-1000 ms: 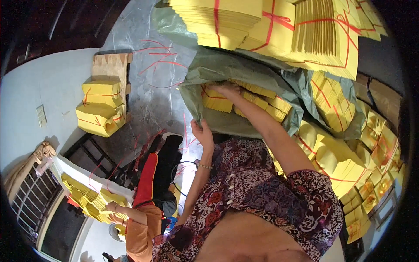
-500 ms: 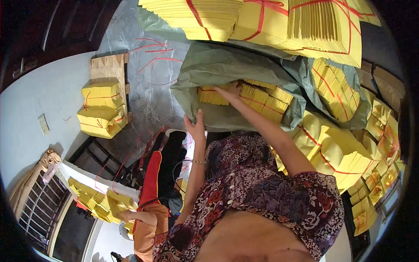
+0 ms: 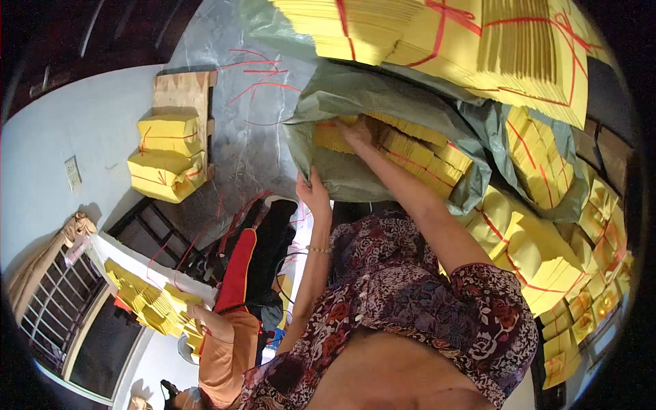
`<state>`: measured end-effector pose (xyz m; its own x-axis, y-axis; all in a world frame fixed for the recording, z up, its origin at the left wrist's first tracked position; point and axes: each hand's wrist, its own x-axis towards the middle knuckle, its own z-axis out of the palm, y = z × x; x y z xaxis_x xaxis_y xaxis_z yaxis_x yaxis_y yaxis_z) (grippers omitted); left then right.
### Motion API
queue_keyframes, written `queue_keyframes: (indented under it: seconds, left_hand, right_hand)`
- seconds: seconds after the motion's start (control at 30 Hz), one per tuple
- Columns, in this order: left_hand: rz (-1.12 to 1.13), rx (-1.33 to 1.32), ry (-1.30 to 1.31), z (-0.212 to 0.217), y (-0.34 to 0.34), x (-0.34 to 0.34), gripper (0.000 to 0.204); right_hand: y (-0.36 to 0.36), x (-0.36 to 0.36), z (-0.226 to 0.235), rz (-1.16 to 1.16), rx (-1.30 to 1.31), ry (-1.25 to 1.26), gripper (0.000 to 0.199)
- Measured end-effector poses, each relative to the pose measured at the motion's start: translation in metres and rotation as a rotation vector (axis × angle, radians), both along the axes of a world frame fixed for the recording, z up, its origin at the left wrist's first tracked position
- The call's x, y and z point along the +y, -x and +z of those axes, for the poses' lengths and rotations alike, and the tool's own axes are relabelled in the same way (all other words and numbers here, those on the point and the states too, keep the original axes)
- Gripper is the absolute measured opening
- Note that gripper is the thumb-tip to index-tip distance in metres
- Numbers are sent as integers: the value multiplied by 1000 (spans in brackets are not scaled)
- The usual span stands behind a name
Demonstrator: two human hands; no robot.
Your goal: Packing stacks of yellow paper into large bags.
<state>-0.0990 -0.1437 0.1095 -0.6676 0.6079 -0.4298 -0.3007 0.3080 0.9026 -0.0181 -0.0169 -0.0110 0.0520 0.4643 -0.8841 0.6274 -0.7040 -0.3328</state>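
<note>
A green woven sack [image 3: 403, 102] lies on its side in front of me, its mouth facing left. My left hand [image 3: 314, 193] is closed on the near edge of the sack's mouth, pinching the fabric. Inside the opening, my right hand [image 3: 355, 133] grips the leftmost bundle of yellow paper [image 3: 329, 139], which is tied with red string; some of its fingers are hidden. More tied yellow bundles [image 3: 417, 160] sit in rows deeper in the sack, right of that hand.
Large yellow stacks [image 3: 424, 34] tower beyond the sack. Another open sack [image 3: 570, 198] with bundles stands right. Yellow bundles [image 3: 167, 171] rest by a wooden pallet [image 3: 181, 96] at left. Red strings [image 3: 263, 85] litter the floor. A co-worker in orange [image 3: 229, 355] handles yellow paper at lower left.
My left hand has gone from open beside the sack's mouth to pinching its edge. My right hand has shifted slightly at the leftmost bundle. The whole view has swung a little.
</note>
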Motion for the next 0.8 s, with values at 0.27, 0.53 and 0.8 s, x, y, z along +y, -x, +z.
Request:
queue_keyframes:
  seconds: [0.27,0.53,0.8]
  left_hand:
    - [93,18,49,3,-3,-15,26]
    - [-28,270,249,-35,-38,-33,41]
    - [-154,887,210,62,-31,30,44]
  right_hand:
    - [0,-39,-6,-396,390,5,73]
    - [15,-38,-3,-622,865,66,63]
    - [-36,-34,-62,-62,421,-92,60]
